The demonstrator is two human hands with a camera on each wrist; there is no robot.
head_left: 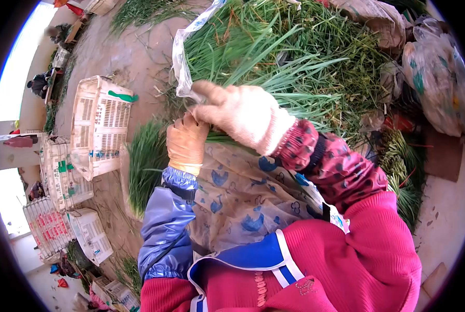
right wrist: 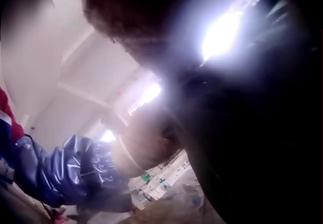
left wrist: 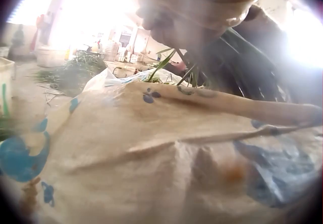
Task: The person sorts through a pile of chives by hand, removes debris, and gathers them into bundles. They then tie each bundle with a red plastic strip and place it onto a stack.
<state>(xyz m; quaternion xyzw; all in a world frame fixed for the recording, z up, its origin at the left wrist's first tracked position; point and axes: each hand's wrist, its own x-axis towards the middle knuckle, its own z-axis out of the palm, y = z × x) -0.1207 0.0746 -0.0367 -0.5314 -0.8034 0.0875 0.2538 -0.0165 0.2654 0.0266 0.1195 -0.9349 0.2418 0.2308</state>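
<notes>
In the head view my left hand (head_left: 185, 143), in a tan glove, has its fingers curled round a few long green leaves (head_left: 219, 138) that look like garlic chives. Similar leaves (left wrist: 242, 47) hang below the glove in the left wrist view. My right hand (head_left: 245, 117), in a fuzzy pale glove, reaches across with thumb and index finger spread apart. Its thumb tip meets the left fingers; its other fingers are hidden underneath. Beyond the hands lies a large heap of green leaves (head_left: 315, 67). A cloth with blue prints (head_left: 232, 192) covers the lap.
A white plastic crate (head_left: 102, 125) stands on the left, with more crates (head_left: 66, 174) behind it. A sheaf of green leaves (head_left: 144, 166) is beside the left forearm. Clear plastic bags (head_left: 435, 78) sit at the right, above another sheaf (head_left: 398, 166).
</notes>
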